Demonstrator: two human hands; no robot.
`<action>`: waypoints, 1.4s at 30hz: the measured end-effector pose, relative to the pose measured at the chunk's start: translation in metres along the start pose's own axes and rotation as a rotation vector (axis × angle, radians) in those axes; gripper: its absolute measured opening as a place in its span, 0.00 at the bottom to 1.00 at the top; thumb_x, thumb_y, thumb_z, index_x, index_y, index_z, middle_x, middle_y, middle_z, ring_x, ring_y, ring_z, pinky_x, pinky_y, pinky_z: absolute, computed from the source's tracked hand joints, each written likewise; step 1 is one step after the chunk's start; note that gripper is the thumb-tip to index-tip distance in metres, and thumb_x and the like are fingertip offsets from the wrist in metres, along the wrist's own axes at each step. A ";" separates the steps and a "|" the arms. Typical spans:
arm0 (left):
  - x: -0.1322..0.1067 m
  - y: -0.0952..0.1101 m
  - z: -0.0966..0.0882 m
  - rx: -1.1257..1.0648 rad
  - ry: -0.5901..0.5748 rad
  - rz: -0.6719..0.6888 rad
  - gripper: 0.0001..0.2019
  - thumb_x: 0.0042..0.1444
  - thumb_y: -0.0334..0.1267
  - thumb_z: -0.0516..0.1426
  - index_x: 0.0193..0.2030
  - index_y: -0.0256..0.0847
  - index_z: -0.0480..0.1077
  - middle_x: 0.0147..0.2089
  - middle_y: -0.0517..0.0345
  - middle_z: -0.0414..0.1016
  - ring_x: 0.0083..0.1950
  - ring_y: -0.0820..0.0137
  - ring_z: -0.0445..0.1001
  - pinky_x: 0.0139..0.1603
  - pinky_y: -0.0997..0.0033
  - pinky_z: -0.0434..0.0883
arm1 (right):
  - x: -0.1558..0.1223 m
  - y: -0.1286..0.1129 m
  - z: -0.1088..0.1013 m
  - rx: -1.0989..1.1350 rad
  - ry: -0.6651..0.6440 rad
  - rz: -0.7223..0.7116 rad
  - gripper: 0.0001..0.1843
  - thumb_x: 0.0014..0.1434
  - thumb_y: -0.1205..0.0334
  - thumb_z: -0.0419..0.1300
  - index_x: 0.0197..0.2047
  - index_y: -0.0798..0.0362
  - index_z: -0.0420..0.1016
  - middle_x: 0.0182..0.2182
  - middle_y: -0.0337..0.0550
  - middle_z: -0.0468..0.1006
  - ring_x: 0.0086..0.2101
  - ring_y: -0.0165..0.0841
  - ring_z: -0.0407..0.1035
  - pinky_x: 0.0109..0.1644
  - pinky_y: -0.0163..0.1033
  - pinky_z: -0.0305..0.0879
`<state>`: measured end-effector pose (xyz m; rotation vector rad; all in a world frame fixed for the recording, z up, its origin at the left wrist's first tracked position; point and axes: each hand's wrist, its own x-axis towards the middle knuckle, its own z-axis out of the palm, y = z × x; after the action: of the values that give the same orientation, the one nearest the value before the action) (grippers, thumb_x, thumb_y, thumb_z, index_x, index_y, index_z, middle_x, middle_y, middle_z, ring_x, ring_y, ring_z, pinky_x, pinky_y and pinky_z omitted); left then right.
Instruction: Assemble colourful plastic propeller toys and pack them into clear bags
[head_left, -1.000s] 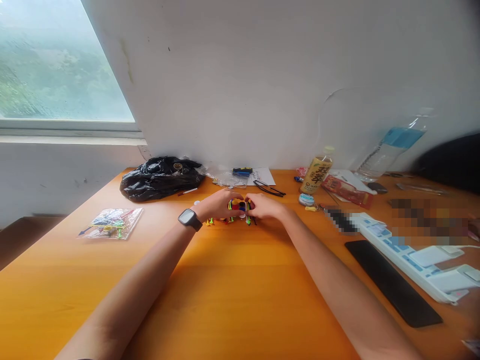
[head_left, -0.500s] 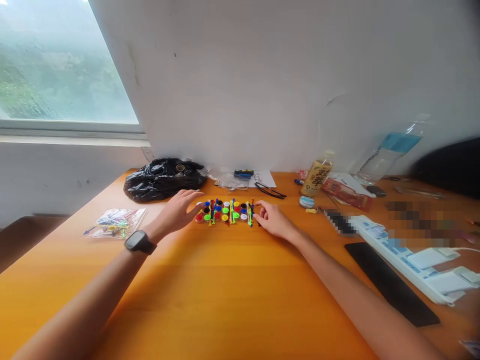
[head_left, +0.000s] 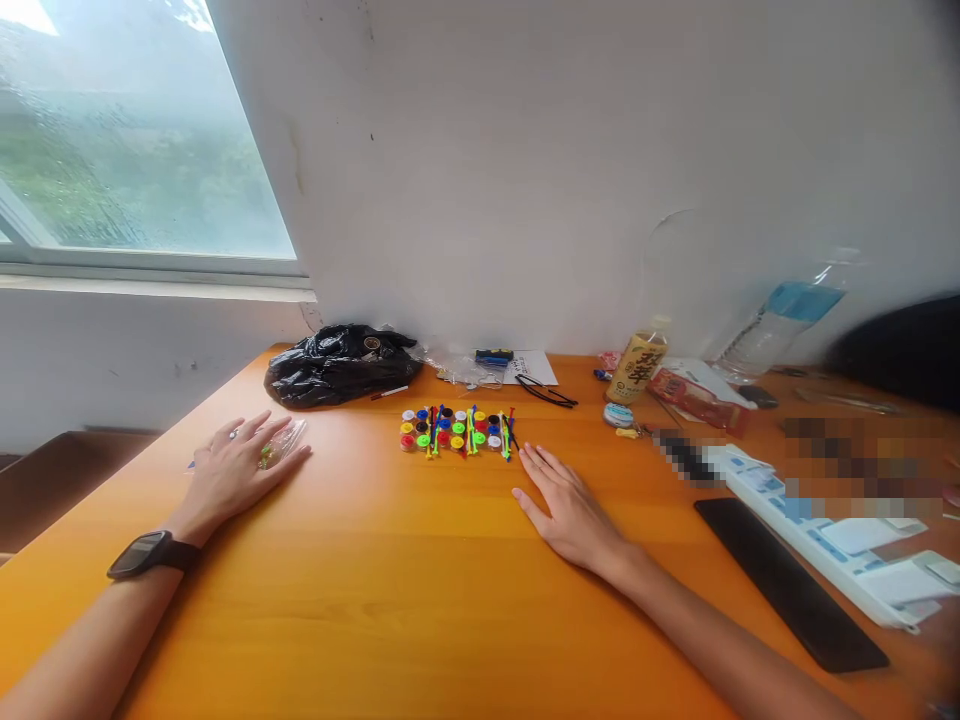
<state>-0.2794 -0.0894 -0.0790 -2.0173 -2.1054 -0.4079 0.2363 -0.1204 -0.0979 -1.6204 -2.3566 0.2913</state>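
My left hand (head_left: 236, 468), a dark watch on its wrist, is over a clear plastic bag (head_left: 294, 438) of small coloured pieces and hides most of it. Its fingers are spread; whether they press on the bag I cannot tell. My right hand (head_left: 562, 505) lies open, palm down, on the wooden table (head_left: 390, 600), holding nothing. Just beyond its fingertips are rows of small round coloured pieces (head_left: 444, 439) in red, yellow, green, blue, white and black. Thin coloured plastic sticks (head_left: 472, 430) stand between the groups of rounds.
A black plastic bag (head_left: 337, 370) and a pen (head_left: 390, 393) are at the back left. Glasses (head_left: 546, 391) lie near the wall. To the right are a tea bottle (head_left: 637, 365), a round tin (head_left: 618, 415), a white power strip (head_left: 810, 540) and a black flat pad (head_left: 787, 585).
My left hand has moved left from the coloured pieces to the clear bag. My right hand has drawn back toward me and flattened, its fingers extended.
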 end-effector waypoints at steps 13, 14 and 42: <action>0.008 0.117 0.023 -0.300 -0.204 0.403 0.48 0.66 0.68 0.50 0.81 0.35 0.45 0.81 0.37 0.49 0.80 0.45 0.52 0.78 0.46 0.55 | 0.024 -0.011 0.011 0.005 -0.007 0.044 0.50 0.72 0.32 0.42 0.82 0.61 0.40 0.79 0.54 0.42 0.77 0.45 0.40 0.80 0.51 0.39; 0.014 0.127 0.025 -0.308 -0.227 0.394 0.50 0.66 0.69 0.50 0.81 0.34 0.44 0.81 0.36 0.49 0.80 0.44 0.52 0.78 0.46 0.56 | 0.029 -0.009 0.011 0.004 -0.003 0.047 0.52 0.71 0.31 0.41 0.82 0.61 0.40 0.79 0.54 0.41 0.77 0.45 0.40 0.80 0.51 0.39; 0.061 0.133 0.033 -0.423 -0.292 0.506 0.49 0.64 0.69 0.53 0.81 0.41 0.47 0.80 0.42 0.52 0.78 0.47 0.58 0.77 0.49 0.60 | 0.060 -0.003 -0.001 -0.050 -0.150 -0.082 0.53 0.70 0.27 0.36 0.82 0.58 0.32 0.79 0.49 0.32 0.78 0.44 0.29 0.81 0.52 0.30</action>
<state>-0.1479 -0.0172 -0.0820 -2.9027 -1.6391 -0.5250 0.2131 -0.0657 -0.0899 -1.5690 -2.5535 0.3512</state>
